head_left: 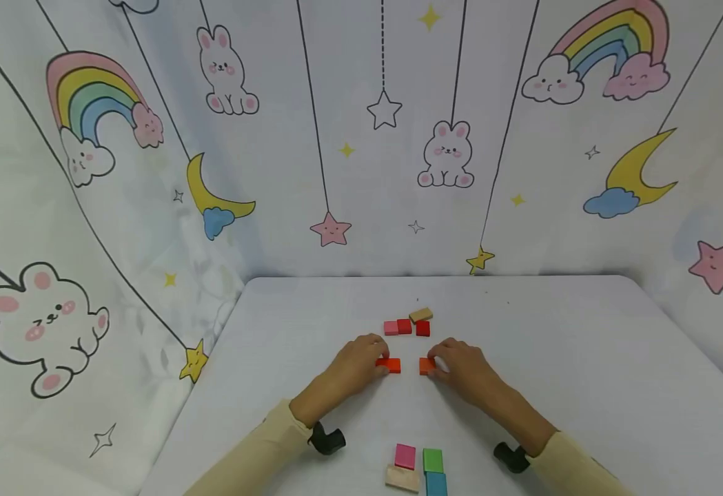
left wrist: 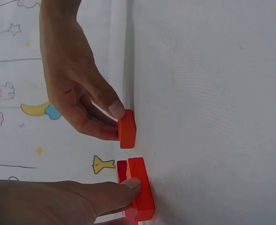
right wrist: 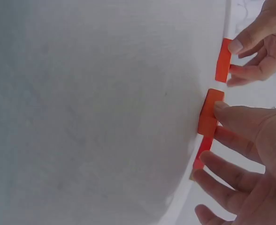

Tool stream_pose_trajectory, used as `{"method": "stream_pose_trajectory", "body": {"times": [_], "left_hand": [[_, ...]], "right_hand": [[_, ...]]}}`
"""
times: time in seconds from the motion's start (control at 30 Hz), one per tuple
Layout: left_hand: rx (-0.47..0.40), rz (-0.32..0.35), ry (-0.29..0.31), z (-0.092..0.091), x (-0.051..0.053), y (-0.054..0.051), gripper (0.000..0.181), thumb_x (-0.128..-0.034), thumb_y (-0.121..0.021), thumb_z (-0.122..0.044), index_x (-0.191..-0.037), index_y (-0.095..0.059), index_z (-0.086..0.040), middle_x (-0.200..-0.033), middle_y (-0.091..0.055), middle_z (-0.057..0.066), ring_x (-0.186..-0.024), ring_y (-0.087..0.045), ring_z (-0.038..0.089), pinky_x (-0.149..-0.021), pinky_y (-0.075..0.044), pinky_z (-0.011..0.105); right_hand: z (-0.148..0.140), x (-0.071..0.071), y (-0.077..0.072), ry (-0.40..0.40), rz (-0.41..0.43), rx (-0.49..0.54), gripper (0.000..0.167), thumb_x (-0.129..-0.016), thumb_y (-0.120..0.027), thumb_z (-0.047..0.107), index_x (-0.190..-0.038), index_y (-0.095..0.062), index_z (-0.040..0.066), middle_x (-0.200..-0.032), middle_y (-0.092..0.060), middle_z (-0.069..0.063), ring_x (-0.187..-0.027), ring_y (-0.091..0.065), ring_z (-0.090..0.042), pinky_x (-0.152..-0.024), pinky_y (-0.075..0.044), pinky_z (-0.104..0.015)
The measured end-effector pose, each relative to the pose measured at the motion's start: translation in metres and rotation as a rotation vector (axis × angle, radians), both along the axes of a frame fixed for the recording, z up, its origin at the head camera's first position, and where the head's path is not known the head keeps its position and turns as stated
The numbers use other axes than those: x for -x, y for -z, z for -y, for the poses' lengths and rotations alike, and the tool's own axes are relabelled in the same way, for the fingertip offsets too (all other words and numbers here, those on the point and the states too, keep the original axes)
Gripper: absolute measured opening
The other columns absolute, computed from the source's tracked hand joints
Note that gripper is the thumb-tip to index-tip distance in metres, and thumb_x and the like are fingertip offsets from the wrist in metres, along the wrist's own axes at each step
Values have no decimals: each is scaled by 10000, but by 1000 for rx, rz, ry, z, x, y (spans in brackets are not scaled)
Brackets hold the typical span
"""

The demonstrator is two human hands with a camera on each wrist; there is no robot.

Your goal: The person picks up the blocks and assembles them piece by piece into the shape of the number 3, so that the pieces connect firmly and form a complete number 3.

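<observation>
My left hand (head_left: 359,362) pinches a red-orange block (head_left: 391,365) between thumb and fingers, at the middle of the white table. Facing it, my right hand (head_left: 462,366) pinches an orange block (head_left: 426,366) the same way. A small gap separates the two blocks. In the left wrist view the red-orange block (left wrist: 141,190) shows its long flat side, the thumb lying on it. In the right wrist view the orange block (right wrist: 210,112) sits under the thumb, with the other fingers spread loosely.
Beyond the hands lie a pink block (head_left: 391,328), two red blocks (head_left: 404,326) and a tan wooden block (head_left: 421,315). Nearer the body are a magenta block (head_left: 405,456), a pale wooden block (head_left: 402,478), a green block (head_left: 433,460) and a blue block (head_left: 436,483).
</observation>
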State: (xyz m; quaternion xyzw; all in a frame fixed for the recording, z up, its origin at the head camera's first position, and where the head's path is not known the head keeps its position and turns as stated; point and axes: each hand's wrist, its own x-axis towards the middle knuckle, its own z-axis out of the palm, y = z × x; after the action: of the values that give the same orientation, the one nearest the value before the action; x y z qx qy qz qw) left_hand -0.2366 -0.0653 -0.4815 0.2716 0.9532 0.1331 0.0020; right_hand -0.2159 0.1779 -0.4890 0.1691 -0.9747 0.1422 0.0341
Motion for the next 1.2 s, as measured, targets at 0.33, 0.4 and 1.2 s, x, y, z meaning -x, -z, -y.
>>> {"method": "stream_pose_trajectory", "body": {"times": [0.33,0.4,1.2], "left_hand": [[10,-11,32,-10,5,5,249,-948,-811,-293,-1148,-753,-155,-1267,-706,47,-1154,-651,213,-999,-559,382],[16,-6,34,-12,6,6,256,-951,-807,-302,-1159,-755,-160,-1244,-711,35,-1122,-653,198,-986,-563,369],[42,55,26,-16,7,-1,258,-934,-821,-309,-1143,-740,-180,-1258,-702,58,-1131,-649,215,-967,-566,387]], "right_hand": [[14,2,2,-35,-21,12,302,-858,-893,242,-1117,-777,136,-1129,-738,-93,-1079,-689,-288,-944,-582,-525],[15,3,3,-34,-16,14,294,-858,-893,245,-1107,-777,142,-1128,-735,-90,-1072,-687,-285,-936,-581,-529],[7,73,5,230,65,138,273,-1000,-721,196,-1229,-705,49,-1105,-655,-185,-972,-633,-313,-874,-561,-556]]}}
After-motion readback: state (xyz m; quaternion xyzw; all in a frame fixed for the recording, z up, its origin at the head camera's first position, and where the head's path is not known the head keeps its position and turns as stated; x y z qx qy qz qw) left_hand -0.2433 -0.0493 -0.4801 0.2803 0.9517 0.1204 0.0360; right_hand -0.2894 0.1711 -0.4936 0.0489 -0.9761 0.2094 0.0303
